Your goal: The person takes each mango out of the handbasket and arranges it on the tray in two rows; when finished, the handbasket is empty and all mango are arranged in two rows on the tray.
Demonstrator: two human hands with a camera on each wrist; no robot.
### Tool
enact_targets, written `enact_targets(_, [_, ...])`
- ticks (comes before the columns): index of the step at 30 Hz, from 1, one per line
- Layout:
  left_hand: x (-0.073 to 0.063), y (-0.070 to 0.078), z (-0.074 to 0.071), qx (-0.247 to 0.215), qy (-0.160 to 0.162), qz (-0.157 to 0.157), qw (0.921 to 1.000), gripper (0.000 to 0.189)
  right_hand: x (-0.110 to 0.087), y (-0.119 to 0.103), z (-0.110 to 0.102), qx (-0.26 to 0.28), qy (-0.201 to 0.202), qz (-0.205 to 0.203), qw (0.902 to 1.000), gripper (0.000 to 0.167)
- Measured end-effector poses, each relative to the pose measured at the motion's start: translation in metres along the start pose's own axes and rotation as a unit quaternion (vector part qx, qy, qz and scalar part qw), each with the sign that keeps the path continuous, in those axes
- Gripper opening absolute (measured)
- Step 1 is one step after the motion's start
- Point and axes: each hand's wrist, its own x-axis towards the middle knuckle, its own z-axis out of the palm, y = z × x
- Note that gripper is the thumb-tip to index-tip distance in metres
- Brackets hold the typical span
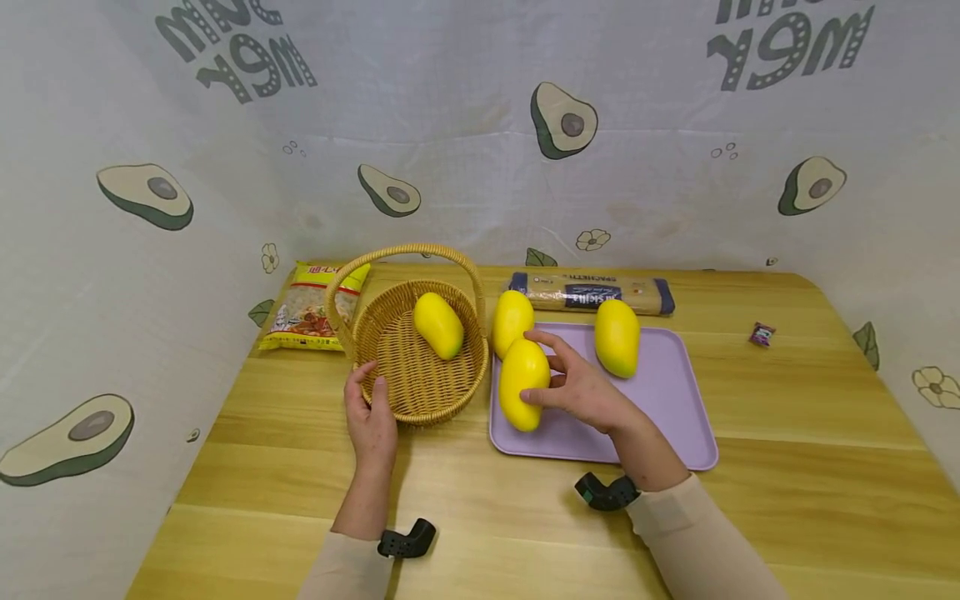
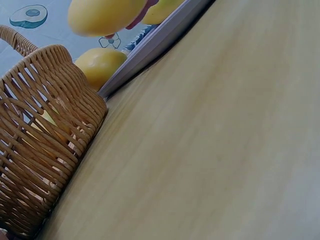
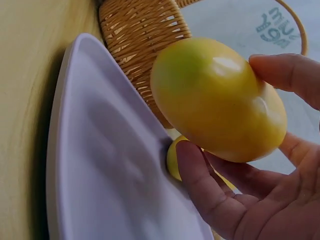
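Observation:
My right hand (image 1: 581, 390) holds a yellow mango (image 1: 524, 385) between thumb and fingers above the lilac tray (image 1: 660, 417). Its greenish end shows in the right wrist view, where the mango (image 3: 215, 100) is apart from the tray. A second mango (image 1: 513, 321) lies at the tray's left back edge, and a third mango (image 1: 617, 338) toward its back right. Another mango (image 1: 438, 326) rests inside the wicker basket (image 1: 420, 415). At the basket's near left side, my left hand (image 1: 372, 429) grips the rim; the left wrist view hides most of that hand.
A yellow food packet (image 1: 311, 312) lies behind the basket to the left. Behind the tray is a spaghetti pack (image 1: 592, 293). One small purple wrapped sweet (image 1: 762, 334) sits far right on the wooden table (image 1: 480, 517). The basket's tall handle (image 1: 408, 250) arches upward.

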Motion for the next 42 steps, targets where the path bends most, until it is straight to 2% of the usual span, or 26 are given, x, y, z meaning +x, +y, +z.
enact_targets(10, [0.001, -0.001, 0.001, -0.004, -0.005, -0.002, 1.0, 0.031, 0.004, 0.008, 0.002, -0.019, -0.019, 0.043, 0.9987, 0.085])
enact_targets(17, [0.001, -0.001, 0.001, -0.001, -0.002, -0.009, 1.0, 0.031, 0.008, 0.017, 0.001, 0.001, -0.038, 0.043, 0.9983, 0.082])
enact_targets(27, [0.002, -0.002, 0.0, 0.009, -0.003, -0.007, 0.9999, 0.03, 0.011, 0.023, -0.001, 0.009, -0.045, 0.043, 0.998, 0.079])
enact_targets(31, [0.002, -0.002, 0.0, 0.007, -0.005, -0.007, 0.9999, 0.031, 0.01, 0.022, 0.003, 0.008, -0.031, 0.048, 0.9983, 0.075])
enact_targets(36, [0.001, -0.002, -0.001, 0.006, -0.005, -0.01, 0.9999, 0.031, 0.012, 0.02, 0.01, -0.03, 0.0, 0.055, 0.998, 0.071])
enact_targets(42, [0.001, -0.001, 0.0, 0.007, -0.001, -0.006, 1.0, 0.03, 0.011, 0.017, 0.011, -0.044, 0.011, 0.057, 0.9973, 0.069])
